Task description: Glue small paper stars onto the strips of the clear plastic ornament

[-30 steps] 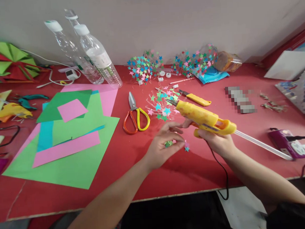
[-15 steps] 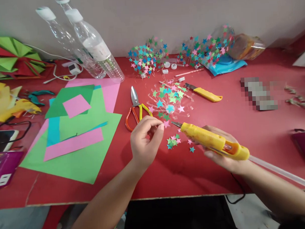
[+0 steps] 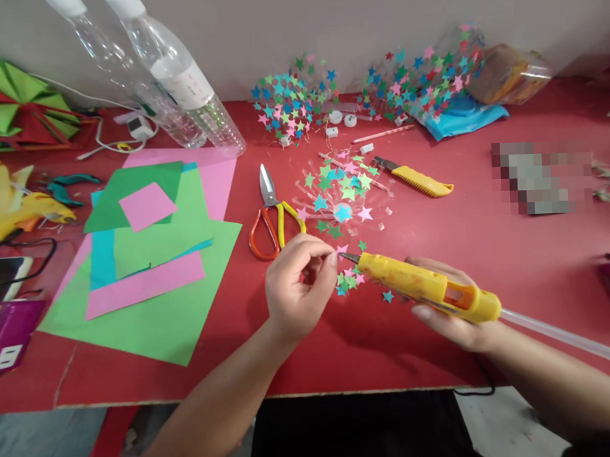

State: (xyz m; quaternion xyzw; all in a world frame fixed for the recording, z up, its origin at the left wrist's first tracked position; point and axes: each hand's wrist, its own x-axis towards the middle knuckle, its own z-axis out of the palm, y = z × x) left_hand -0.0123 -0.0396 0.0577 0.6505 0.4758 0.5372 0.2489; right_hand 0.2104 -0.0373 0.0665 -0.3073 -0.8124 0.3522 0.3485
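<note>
- A yellow glue gun, held in the right hand, dark nozzle aimed leftward, a clear glue stick jutting from its back end.
- A small pink star, partly hidden, pinched in the left hand right by that nozzle; I can't tell whether they touch.

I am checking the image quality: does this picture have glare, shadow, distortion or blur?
Head view: faint sheen on the red table; head view: soft shadow below the yellow glue gun; head view: plastic bottles lean left, probably lens distortion; head view: a grey patch is pixelated.
</note>
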